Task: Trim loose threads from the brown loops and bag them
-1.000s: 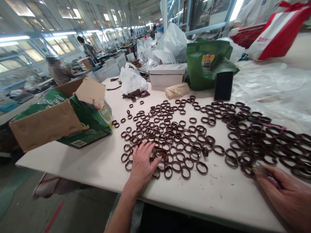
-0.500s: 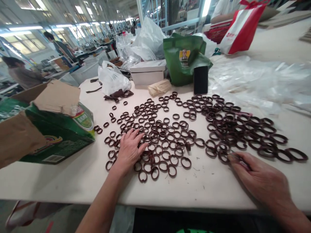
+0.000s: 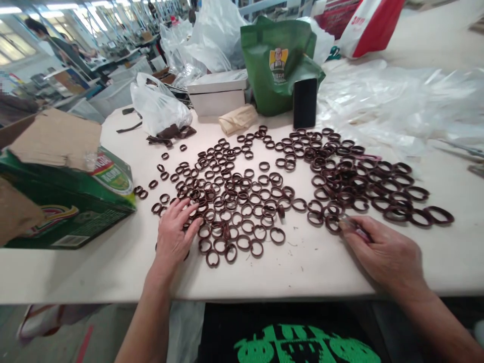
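Several small dark brown rings (image 3: 260,191) lie spread over the pale table (image 3: 310,262), with larger brown loops (image 3: 393,189) massed to the right. My left hand (image 3: 174,233) lies flat with fingers stretched out on the left edge of the small rings. My right hand (image 3: 385,252) rests on the table by the larger loops, fingers pinched on a thin pinkish tool (image 3: 355,229) whose tip touches a loop.
An open green cardboard box (image 3: 68,196) sits at the left. Behind the rings stand a black block (image 3: 304,103), a green bag (image 3: 278,63), a white box (image 3: 217,93), white plastic bags (image 3: 159,106) and clear plastic sheeting (image 3: 397,101). Other people work at far tables.
The view has tilted down and shifted right, so everything sits further left. My left hand stays flat on the rings; my right hand has come further into view, holding the thin tool.
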`<state>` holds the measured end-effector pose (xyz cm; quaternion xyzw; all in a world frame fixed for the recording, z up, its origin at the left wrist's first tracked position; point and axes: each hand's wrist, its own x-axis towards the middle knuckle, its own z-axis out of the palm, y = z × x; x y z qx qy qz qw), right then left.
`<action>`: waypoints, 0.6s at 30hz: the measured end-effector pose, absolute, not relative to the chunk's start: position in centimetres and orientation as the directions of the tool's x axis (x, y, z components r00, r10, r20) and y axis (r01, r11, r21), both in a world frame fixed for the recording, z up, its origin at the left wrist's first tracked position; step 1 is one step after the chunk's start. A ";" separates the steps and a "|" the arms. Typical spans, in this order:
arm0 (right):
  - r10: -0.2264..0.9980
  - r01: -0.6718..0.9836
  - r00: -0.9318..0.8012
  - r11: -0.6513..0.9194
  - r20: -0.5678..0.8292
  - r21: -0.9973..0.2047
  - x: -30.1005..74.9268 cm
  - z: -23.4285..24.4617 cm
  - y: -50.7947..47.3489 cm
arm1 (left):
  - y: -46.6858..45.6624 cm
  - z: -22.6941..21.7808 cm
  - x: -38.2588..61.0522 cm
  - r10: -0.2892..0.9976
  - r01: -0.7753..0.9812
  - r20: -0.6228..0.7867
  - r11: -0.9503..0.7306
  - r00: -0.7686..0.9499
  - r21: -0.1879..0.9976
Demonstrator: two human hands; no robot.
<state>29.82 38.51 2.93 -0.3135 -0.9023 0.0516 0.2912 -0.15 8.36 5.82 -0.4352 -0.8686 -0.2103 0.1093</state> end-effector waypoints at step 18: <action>0.626 0.523 -0.648 0.780 0.433 -0.344 30.0 3.0 38.3 | 14.3 5.4 4.0 0.860 0.886 0.249 0.384 -0.446 0.261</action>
